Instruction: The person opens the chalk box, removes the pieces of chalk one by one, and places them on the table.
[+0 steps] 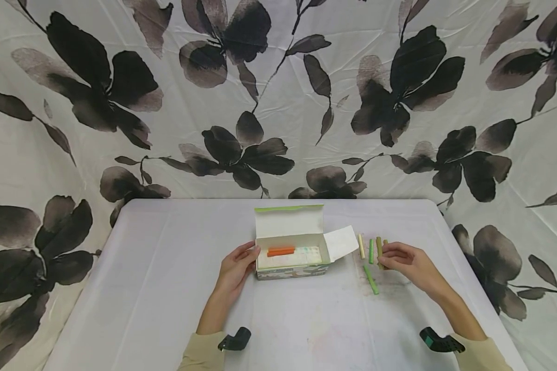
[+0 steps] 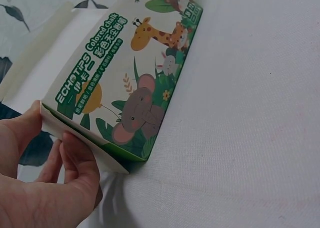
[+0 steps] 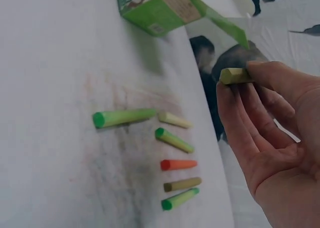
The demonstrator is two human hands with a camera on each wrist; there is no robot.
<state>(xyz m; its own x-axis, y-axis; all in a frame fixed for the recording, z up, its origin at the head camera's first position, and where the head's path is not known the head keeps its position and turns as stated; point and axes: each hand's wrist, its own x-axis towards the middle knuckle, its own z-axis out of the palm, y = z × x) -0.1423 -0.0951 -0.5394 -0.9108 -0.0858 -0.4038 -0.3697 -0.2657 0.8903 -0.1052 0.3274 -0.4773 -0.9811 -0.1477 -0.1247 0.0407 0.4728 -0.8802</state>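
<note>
A chalk box [image 1: 292, 272] with animal drawings stands with its lid raised. Two orange chalk sticks [image 1: 280, 251] lie on the white contents inside. My left hand [image 1: 238, 268] grips the box's left end, and the left wrist view shows its fingers at the end flap [image 2: 85, 140]. To the right of the box, my right hand [image 1: 410, 260] pinches an olive chalk stick [image 3: 235, 76] between thumb and fingers. Near this hand lie a pale yellow stick [image 1: 361, 246] and green sticks, one [image 1: 370, 280] closer to me. The right wrist view also shows an orange stick [image 3: 179, 164] and another olive stick [image 3: 182, 184].
A white cloth covers the table [image 1: 167, 247], with faint chalk smudges [image 3: 120, 158] around the loose sticks. The box's side flap [image 1: 341, 243] sticks out to the right. Behind the table hangs a floral curtain [image 1: 306, 113].
</note>
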